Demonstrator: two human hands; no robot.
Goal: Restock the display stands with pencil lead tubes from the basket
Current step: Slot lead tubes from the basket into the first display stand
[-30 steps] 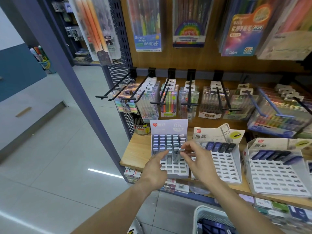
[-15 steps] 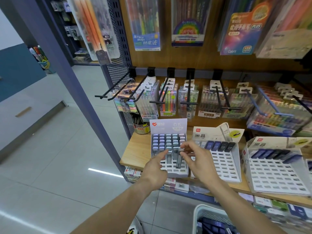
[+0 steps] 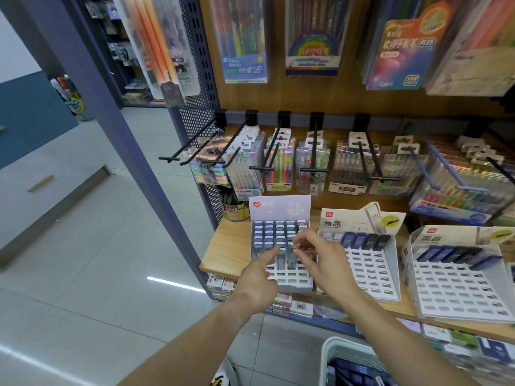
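- On my far left I see pale floor tiles (image 3: 83,260) and the blue upright post (image 3: 117,129) of the shelving.
- A wooden shelf (image 3: 223,254) carries three white display stands; hooks above hold packs of coloured pens (image 3: 280,168).
- The left display stand (image 3: 278,246) has its upper rows filled with pencil lead tubes (image 3: 269,234), while its lower slots show empty.
- My left hand (image 3: 257,282) reaches over that stand's lower rows, index finger stretched toward two upright grey tubes (image 3: 285,259); the other fingers curl loosely, and I see nothing gripped in it.
- My right hand (image 3: 323,260) hovers just right of it, fingertips pinched on a small tube end at the stand's middle rows.
- The middle stand (image 3: 367,271) holds one row of dark tubes along its top.
- The right stand (image 3: 457,291) likewise has a single top row.
- At the bottom right, the white basket (image 3: 331,355) sits below the shelf with dark blue tubes inside.
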